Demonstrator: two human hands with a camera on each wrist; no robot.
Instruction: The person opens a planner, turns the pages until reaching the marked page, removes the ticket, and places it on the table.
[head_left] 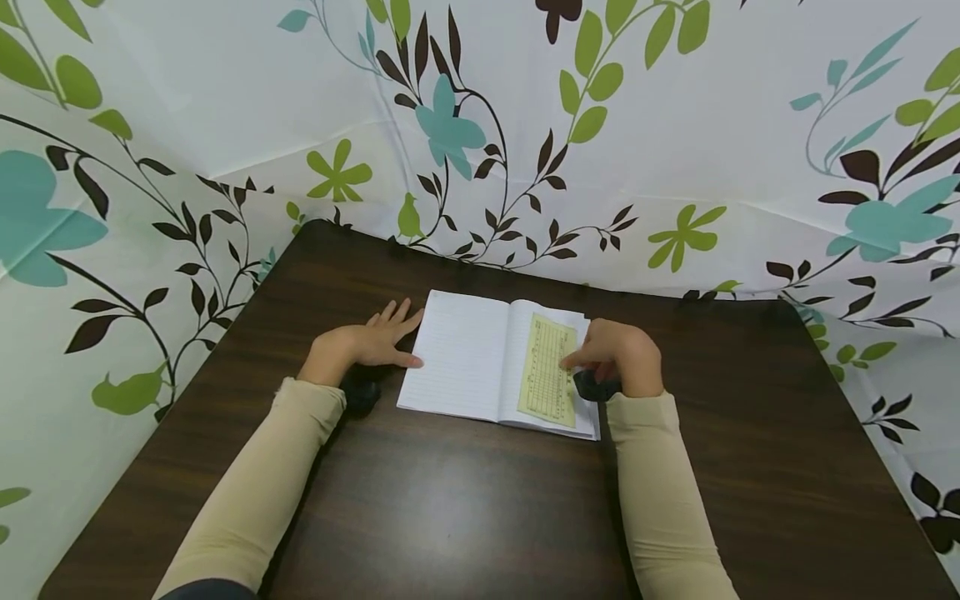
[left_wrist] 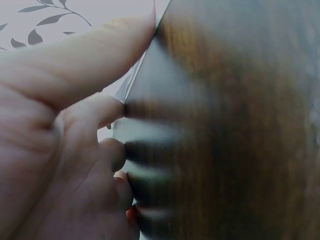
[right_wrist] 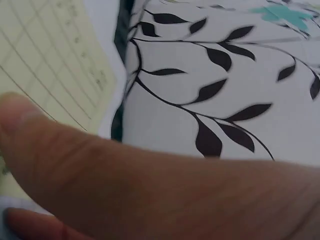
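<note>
An open notebook (head_left: 461, 358) with white ruled pages lies on the dark wooden table. On its right page is a yellow printed slip of paper (head_left: 547, 379) with a grid of lines. My left hand (head_left: 369, 340) rests at the notebook's left edge, fingers spread and thumb tip right at the page border. Over the right edge, my right hand (head_left: 618, 348) bends its fingers and holds the slip near its right side. The thumb (right_wrist: 60, 160) lies across the slip in the right wrist view; the other fingers are mostly hidden below it.
The dark table (head_left: 465, 508) reaches toward me and out to both sides. Behind it hangs a white cloth (head_left: 510, 50) printed with leaves, flowers and birds. Black wrist devices (head_left: 360, 398) sit under both wrists, the right one overlapping the notebook's edge.
</note>
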